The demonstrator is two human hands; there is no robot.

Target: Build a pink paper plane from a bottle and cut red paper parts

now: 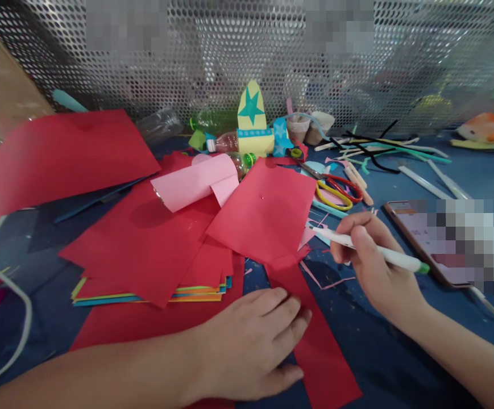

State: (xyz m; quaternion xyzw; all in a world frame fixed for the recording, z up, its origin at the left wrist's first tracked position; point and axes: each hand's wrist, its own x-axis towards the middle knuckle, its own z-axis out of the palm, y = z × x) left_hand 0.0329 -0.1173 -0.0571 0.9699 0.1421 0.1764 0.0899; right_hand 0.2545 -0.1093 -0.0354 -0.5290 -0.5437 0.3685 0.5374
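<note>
My left hand (250,341) lies flat, fingers stretched out, pressing on a red paper strip (319,346) that runs toward the near edge. My right hand (374,267) is closed around a white pen with a green end (383,254), its tip close to the corner of a red paper sheet (264,210) just left of the hand. A stack of coloured paper topped with red (153,250) lies to the left of both hands.
A rolled pink sheet (195,182), a large red sheet (63,153), scissors with yellow and red handles (336,190), a phone (438,241), a yellow paper rocket with a teal star (253,122), plastic bottles, pipe cleaners and sticks lie on the blue table before a perforated metal screen (247,51).
</note>
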